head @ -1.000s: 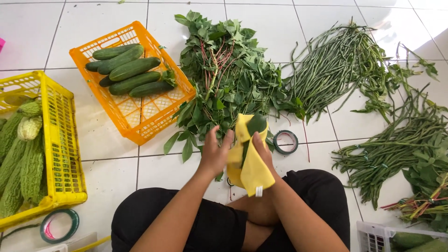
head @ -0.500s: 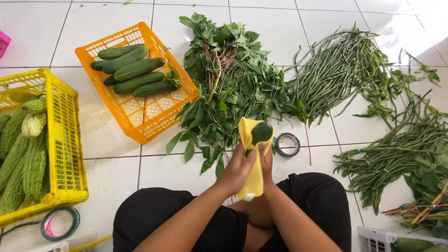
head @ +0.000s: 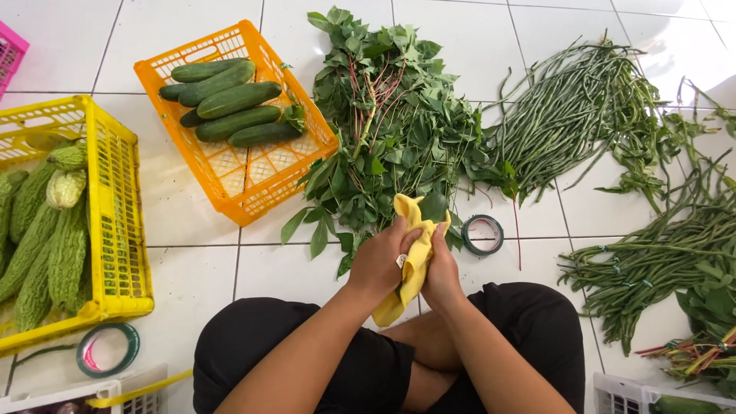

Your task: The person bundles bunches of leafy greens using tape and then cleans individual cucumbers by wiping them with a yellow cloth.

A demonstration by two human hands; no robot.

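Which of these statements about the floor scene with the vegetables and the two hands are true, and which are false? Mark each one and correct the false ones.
1. Both hands hold a yellow cloth. True: the left hand and the right hand press it between them.
2. The orange crate holds cucumbers. True.
3. The yellow crate is empty. False: it holds bitter gourds.
4. The leafy greens lie inside a crate. False: they lie on the tiled floor.
5. A roll of tape lies on the floor beside the right hand. True.
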